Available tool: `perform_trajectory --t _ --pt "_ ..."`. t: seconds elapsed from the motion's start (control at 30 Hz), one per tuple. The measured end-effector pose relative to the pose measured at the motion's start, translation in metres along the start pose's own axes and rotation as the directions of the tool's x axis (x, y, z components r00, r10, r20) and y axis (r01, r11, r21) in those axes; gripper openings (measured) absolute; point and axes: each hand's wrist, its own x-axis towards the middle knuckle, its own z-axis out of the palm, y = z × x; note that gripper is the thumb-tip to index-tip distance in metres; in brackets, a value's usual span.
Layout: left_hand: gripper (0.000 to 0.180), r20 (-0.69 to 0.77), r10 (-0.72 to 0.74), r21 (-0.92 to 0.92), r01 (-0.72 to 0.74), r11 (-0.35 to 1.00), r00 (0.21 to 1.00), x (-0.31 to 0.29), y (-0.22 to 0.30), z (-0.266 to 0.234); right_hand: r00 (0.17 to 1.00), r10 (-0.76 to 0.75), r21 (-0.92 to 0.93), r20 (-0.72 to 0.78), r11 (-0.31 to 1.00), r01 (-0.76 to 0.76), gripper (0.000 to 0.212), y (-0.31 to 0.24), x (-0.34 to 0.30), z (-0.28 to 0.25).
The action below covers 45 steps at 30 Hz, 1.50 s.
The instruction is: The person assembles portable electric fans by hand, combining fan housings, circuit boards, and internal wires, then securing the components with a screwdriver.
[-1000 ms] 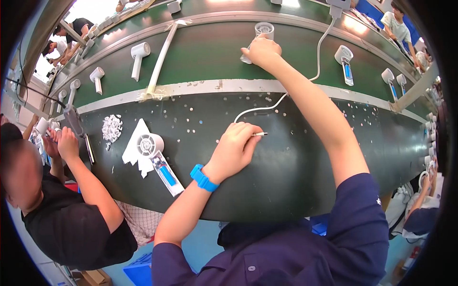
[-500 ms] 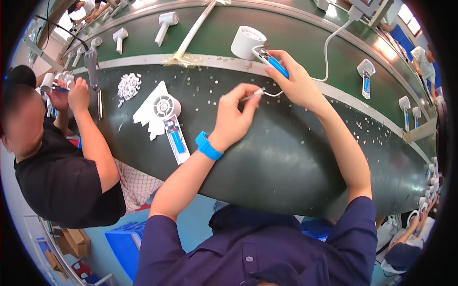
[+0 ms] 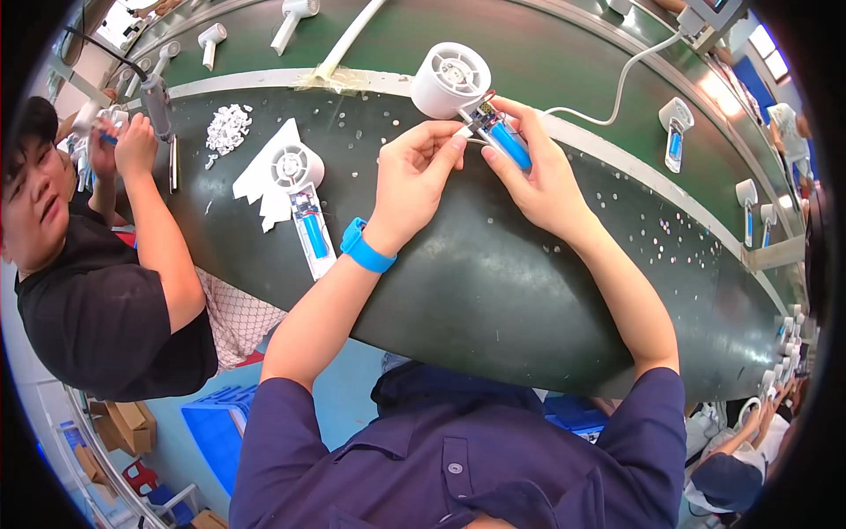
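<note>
1 open-handled fan in R grip, held near surface's white edge strip; L grip pinches what looks like white cable's end at fan's bd, seating unclear. Risk: skewed push or cable tug could strain bd, snag thin wires. 2nd fan limits leftward room; most room btwn forearms, toward near edge.

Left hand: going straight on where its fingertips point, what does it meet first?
Likely the circuit board in the opened white fan that the right hand holds. The plug in the left hand leads; whether it touches the board is unclear.
</note>
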Motion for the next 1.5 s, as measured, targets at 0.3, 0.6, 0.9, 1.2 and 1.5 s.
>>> perform_trajectory --t 0.3,0.6,0.9,1.2,1.5 --pt "0.018 0.012 -0.02 -0.029 0.02 0.999 1.0 -0.002 0.005 0.002 0.985 -0.123 -0.03 -0.121 0.992 0.12 0.051 0.006 -0.005 0.008" --pt "0.018 0.01 -0.005 0.006 0.005 1.0 1.0 -0.004 0.011 0.005 0.973 -0.137 -0.007 -0.187 0.99 0.138 0.056 0.005 -0.01 0.008" --pt "0.022 0.039 -0.017 -0.015 0.018 1.0 0.999 -0.006 0.009 0.002 0.967 -0.199 -0.099 -0.161 0.978 0.185 0.057 0.004 -0.01 0.01" --pt "0.018 0.051 0.037 0.025 -0.039 0.999 0.998 -0.009 0.01 0.005 0.987 -0.111 -0.021 -0.118 0.994 0.11 0.046 -0.005 -0.011 0.006" --pt "0.015 0.086 0.018 0.059 -0.024 0.998 0.996 -0.01 0.013 0.013 0.916 0.301 0.297 0.265 0.878 -0.374 0.029 -0.024 0.002 -0.023"
